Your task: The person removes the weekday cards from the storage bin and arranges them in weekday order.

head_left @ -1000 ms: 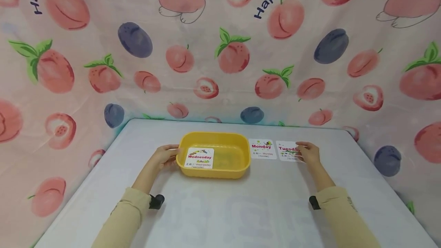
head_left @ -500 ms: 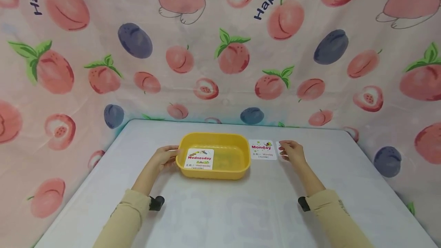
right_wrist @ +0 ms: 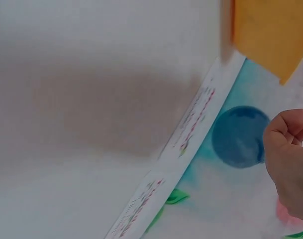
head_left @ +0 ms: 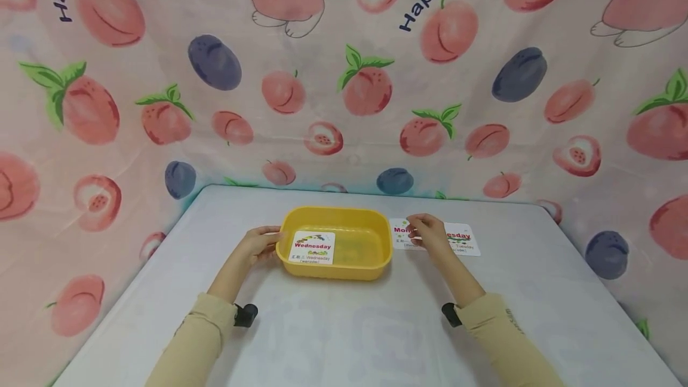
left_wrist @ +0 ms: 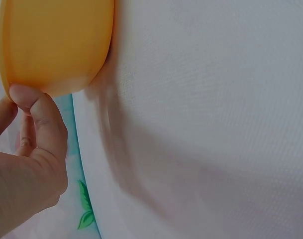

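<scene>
My left hand (head_left: 261, 242) pinches the left rim of a yellow plastic basin (head_left: 362, 271); in the left wrist view the thumb (left_wrist: 28, 95) presses on its outer wall. Inside the basin a white "Wednesday" card (head_left: 312, 248) leans at the left. My right hand (head_left: 430, 233) hovers over the gap between two word cards, fingers loosely bent and nothing seen between them. It partly covers the "Monday" card (head_left: 399, 239), right beside the basin, and the "Tuesday" card (head_left: 465, 240) to its right. In the right wrist view both cards appear at a shallow slant.
A white cloth covers the table (head_left: 344, 333). Behind it and along the sides hangs a pink curtain (head_left: 355, 160) printed with peaches and plums. The table's far edge runs just behind the basin and the cards.
My right hand has moved left, from the "Tuesday" card toward the "Monday" card, uncovering much of "Tuesday". My left hand and the basin have stayed in place.
</scene>
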Tool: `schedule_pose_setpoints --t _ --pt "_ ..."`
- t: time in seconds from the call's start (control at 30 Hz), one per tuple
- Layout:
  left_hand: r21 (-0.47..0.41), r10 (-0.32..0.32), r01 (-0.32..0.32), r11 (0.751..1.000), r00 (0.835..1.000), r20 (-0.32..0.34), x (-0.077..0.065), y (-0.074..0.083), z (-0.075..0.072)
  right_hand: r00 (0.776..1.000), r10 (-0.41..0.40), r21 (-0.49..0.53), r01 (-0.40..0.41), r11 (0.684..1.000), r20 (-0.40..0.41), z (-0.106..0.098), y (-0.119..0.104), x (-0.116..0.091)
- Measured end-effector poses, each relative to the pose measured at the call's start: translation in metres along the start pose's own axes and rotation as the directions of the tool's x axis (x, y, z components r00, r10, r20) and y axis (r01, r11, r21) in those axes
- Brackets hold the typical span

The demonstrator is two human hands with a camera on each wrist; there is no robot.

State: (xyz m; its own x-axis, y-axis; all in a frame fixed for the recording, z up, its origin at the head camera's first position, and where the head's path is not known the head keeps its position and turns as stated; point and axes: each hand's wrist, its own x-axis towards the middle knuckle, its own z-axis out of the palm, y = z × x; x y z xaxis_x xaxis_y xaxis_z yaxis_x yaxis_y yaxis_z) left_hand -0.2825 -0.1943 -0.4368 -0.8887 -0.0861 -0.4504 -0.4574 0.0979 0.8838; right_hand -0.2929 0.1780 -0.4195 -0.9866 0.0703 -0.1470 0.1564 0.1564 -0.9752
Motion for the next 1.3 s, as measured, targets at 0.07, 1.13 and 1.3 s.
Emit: schedule_pose_setpoints --t 0.07,1.13,1.3 --pt "0.003 0.001 -0.001 1.0 1.0 0.0 0.0 0.0 0.001 1.0 -0.006 0.024 0.006 1.0 0.015 0.006 -0.003 -0.001" --pt "-0.019 -0.01 0.01 1.0 1.0 -0.011 0.003 0.002 0.0 0.938 0.219 -0.06 -0.21 0.976 0.27 0.099 -0.015 -0.006" --pt "-0.007 -0.019 0.019 1.0 1.0 -0.016 0.003 0.002 0.0 0.922 0.243 -0.045 -0.241 0.97 0.301 0.108 -0.01 -0.009"
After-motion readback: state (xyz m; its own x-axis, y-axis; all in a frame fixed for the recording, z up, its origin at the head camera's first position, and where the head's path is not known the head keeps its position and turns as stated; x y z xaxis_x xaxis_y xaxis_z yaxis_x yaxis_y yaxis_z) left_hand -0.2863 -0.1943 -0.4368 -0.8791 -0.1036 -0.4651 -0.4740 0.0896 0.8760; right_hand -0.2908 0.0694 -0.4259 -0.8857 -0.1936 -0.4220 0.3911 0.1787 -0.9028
